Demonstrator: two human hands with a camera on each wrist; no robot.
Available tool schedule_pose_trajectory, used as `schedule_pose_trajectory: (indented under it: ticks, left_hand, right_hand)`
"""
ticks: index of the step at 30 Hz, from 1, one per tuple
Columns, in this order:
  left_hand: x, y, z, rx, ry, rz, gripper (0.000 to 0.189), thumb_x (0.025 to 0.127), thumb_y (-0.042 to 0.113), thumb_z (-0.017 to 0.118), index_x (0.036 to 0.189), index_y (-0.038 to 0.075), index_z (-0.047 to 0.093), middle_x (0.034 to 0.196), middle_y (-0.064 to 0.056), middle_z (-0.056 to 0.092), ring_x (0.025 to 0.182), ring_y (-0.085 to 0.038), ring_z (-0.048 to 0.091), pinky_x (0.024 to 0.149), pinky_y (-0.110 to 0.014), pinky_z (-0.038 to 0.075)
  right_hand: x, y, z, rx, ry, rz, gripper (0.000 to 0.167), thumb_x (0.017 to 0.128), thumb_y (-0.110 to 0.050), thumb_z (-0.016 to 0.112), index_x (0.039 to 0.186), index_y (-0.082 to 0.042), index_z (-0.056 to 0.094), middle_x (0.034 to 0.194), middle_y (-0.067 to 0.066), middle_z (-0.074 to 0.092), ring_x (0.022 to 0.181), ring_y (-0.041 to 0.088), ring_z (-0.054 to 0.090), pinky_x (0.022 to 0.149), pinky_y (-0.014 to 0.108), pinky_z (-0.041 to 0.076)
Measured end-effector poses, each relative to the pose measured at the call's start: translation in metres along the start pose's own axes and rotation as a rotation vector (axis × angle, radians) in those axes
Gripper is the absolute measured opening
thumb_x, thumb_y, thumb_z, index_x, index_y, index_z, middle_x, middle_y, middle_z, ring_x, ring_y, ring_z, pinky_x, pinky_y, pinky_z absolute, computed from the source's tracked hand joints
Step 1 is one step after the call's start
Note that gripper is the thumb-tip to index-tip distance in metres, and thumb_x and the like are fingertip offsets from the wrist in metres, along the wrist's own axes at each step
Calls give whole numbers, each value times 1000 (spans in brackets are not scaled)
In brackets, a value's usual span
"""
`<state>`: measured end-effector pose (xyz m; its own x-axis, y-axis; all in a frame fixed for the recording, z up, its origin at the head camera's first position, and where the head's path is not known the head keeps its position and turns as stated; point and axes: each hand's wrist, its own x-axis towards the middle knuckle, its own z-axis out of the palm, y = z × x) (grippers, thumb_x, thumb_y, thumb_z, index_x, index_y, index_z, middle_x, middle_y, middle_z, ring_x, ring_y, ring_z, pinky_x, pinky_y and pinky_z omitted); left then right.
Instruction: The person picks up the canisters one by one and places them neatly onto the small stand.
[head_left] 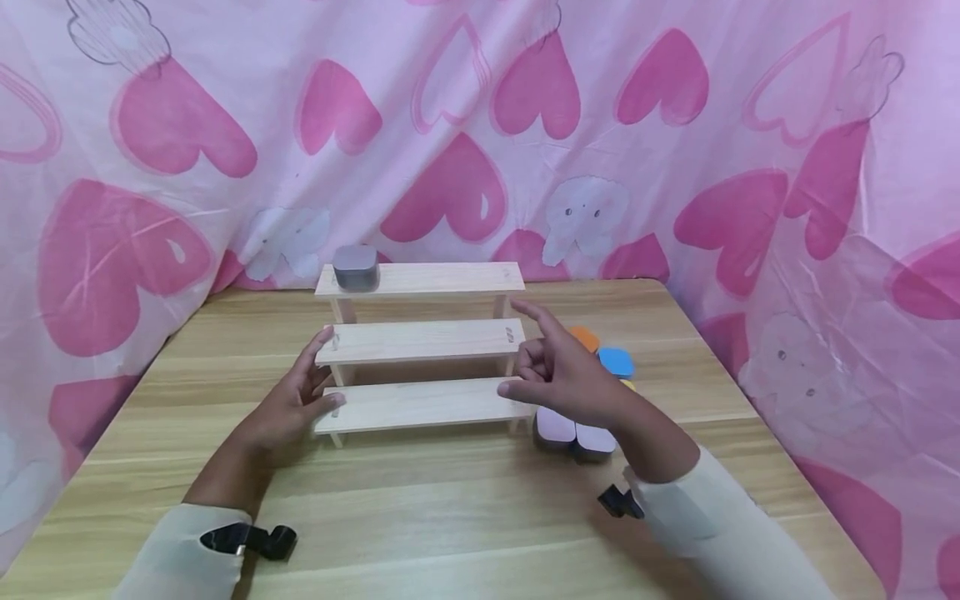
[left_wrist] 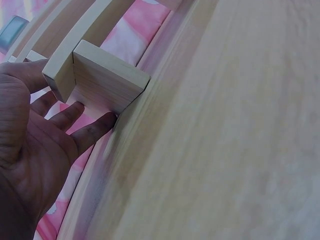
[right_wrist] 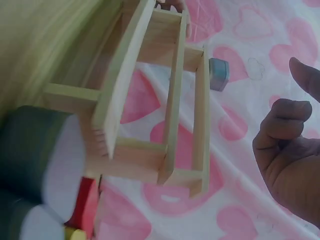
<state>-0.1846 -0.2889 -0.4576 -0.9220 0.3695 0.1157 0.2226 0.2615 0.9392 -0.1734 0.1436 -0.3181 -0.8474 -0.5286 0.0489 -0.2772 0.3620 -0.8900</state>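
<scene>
Up front on the table (head_left: 420,517), a three-tiered wooden stand (head_left: 423,406) is flanked by two lilac-topped blocks (head_left: 555,427). Its left end is touched by the left hand (head_left: 288,408), fingers spread; near its right end, the right hand (head_left: 564,367) is held thumb and forefinger extended, others folded. A grey block (head_left: 356,271) is perched farthest back.

Pink cloth (head_left: 517,175), printed with deeper-pink hearts (head_left: 536,87) and pale cartoon animals (head_left: 588,212), hangs around the worktop (head_left: 420,517) from nine o'clock through twelve to three, creased near three. The worktop shows light wood grain running crosswise, a rounded corner at its two o'clock, and soft light.
</scene>
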Motion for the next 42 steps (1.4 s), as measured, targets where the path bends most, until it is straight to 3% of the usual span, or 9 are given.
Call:
schedule_pose_trajectory:
  ticks: [5, 9, 12, 19, 25, 29, 34, 42]
  left_hand:
    - [-1, 1, -1, 11, 6, -1, 107, 107, 5, 68, 176, 38, -7, 183, -24, 6, 163, -62, 18, 106, -6, 44]
    - [-2, 2, -2, 15, 3, -8, 107, 107, 6, 69, 175, 44, -5, 184, -23, 6, 163, -62, 18, 107, -5, 43]
    - [-2, 2, -1, 12, 2, -15, 107, 106, 6, 69, 174, 46, -4, 184, -22, 5, 163, -61, 18, 107, -5, 42]
    - [-1, 2, 1, -11, -1, -17, 107, 107, 5, 68, 175, 42, -5, 184, -22, 5, 164, -60, 17, 107, -6, 44]
    - [-2, 5, 0, -1, 3, -18, 106, 108, 7, 67, 176, 36, -8, 183, -25, 6, 163, -62, 17, 105, -6, 45]
    - [-1, 5, 0, 2, 0, -23, 106, 108, 8, 68, 175, 42, -7, 183, -25, 6, 163, -61, 18, 106, -6, 45]
    - [0, 3, 1, 17, 1, -16, 107, 108, 9, 68, 174, 47, -6, 184, -22, 3, 164, -60, 16, 107, -4, 42]
    - [0, 4, 1, 17, 5, -13, 107, 108, 9, 69, 176, 39, -8, 185, -21, 1, 163, -61, 14, 107, -4, 42]
  right_hand:
    - [-22, 20, -9, -26, -2, -72, 88, 94, -9, 85, 167, -19, 36, 73, 4, 50, 56, 15, 41, 53, 26, 46]
    - [-38, 39, -18, -10, 5, -130, 73, 93, -1, 84, 156, -7, 48, 72, 5, 49, 54, 15, 36, 48, 26, 40]
    - [-48, 52, -25, -5, 16, -127, 63, 93, 1, 83, 148, -2, 52, 72, 5, 48, 54, 15, 34, 47, 27, 37]
    - [-69, 72, -38, -35, 52, -33, 53, 94, -1, 83, 139, 1, 55, 72, 3, 53, 55, 13, 38, 49, 26, 41]
    - [-77, 80, -44, -95, 66, 113, 54, 93, -10, 87, 138, 0, 58, 77, 6, 59, 61, 14, 49, 58, 25, 49]
    - [-79, 88, -47, -129, 55, 190, 55, 92, -14, 88, 137, 1, 60, 76, 7, 59, 63, 14, 52, 59, 25, 50]
    - [-79, 103, -50, -142, 79, 209, 49, 91, -14, 89, 131, 0, 65, 73, 6, 56, 62, 14, 50, 57, 25, 48]
    - [-80, 118, -56, -171, 40, 283, 51, 88, -19, 93, 132, -7, 70, 71, 2, 52, 63, 14, 50, 57, 26, 45]
